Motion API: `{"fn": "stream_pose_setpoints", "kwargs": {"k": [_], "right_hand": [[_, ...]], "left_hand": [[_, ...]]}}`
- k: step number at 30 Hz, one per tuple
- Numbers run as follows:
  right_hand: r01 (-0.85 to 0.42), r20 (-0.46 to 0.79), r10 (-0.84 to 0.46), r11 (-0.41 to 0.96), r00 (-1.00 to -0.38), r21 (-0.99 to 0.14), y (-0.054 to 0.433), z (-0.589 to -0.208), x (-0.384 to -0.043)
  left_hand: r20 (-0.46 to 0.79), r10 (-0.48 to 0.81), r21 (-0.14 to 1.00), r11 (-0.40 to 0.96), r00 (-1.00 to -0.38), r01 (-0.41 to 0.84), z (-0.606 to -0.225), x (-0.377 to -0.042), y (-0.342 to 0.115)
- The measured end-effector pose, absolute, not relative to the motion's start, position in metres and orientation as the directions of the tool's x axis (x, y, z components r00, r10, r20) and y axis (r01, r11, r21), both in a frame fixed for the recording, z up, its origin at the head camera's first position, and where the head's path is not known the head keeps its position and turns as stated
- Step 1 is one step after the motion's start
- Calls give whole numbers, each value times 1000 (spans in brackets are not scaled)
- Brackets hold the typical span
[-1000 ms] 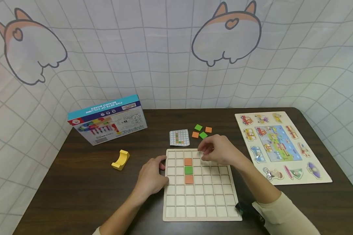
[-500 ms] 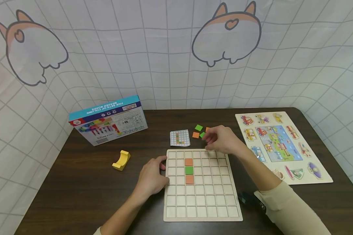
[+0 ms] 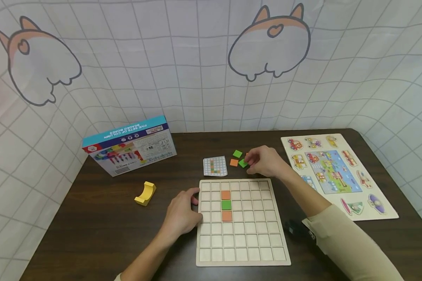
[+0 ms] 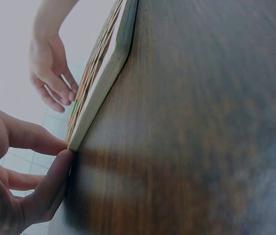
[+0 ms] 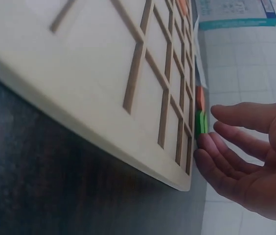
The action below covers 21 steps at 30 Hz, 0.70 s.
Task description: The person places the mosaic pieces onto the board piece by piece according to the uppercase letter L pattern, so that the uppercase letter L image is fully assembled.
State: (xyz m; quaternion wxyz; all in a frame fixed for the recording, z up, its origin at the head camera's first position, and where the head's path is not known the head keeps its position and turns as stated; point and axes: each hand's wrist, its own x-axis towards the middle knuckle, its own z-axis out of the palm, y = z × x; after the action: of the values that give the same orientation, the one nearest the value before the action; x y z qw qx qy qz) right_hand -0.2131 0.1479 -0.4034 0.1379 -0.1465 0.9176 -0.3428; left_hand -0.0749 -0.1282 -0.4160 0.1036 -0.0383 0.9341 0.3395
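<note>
A pale wooden grid board (image 3: 244,242) lies on the dark table. Its third column bears an orange tile (image 3: 226,195), a green tile (image 3: 226,205) and another orange tile (image 3: 226,216). My left hand (image 3: 180,212) rests against the board's left edge, thumb and fingertips spread along the side. Behind the board, my right hand (image 3: 265,160) is low over the loose tiles, its fingertips right at a green tile (image 3: 243,163). In the right wrist view a gap shows between thumb and fingers. The hand partly hides an orange tile behind it.
A loose green tile (image 3: 237,153) and orange tile (image 3: 233,162) lie beside a pattern card (image 3: 215,166). A picture puzzle board (image 3: 337,171) lies at right. At left stand a printed box (image 3: 133,146) and a yellow curved block (image 3: 145,193).
My right hand has moved away from the board's top rows to the loose tiles behind it. My left hand stays at the left edge; the tiles on the board are unchanged.
</note>
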Motion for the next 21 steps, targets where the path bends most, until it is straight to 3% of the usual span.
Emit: {"fn": "stream_pose_setpoints", "kwargs": {"k": [21], "right_hand": [[-257, -119, -388, 781, -914, -570, 135, -408, -232]], "left_hand": [[-210, 6, 628, 767, -978, -130, -417, -74, -129]]}}
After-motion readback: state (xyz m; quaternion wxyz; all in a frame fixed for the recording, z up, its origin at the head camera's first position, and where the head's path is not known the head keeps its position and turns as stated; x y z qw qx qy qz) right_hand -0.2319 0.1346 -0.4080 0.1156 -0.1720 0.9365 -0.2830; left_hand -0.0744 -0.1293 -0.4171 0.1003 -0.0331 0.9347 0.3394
